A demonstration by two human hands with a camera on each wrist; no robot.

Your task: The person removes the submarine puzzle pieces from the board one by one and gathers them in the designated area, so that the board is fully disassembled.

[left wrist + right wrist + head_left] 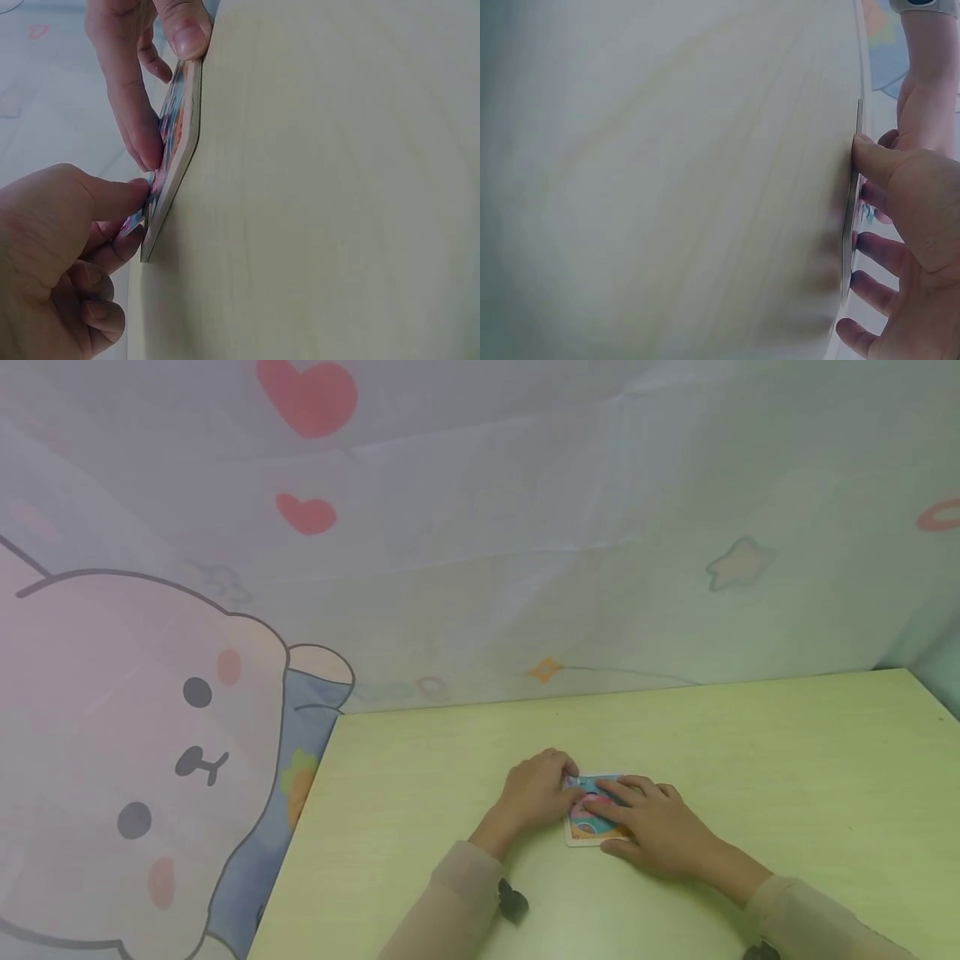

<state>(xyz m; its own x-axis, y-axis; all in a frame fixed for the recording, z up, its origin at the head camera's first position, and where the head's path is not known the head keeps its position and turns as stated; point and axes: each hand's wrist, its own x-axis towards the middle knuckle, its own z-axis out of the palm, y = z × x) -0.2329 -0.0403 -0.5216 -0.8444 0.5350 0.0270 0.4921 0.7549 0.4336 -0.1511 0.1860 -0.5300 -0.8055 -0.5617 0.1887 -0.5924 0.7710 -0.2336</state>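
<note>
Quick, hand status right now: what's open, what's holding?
Left hand: closed, pinching a colourful piece at the edge of the picture board.
Right hand: open, resting on the picture board.

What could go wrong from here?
The thin colourful piece could slip, as the left grip pinches it between fingertips. The picture board might slide on the table if the right grip, whose fingers rest on it, pushes sideways.
</note>
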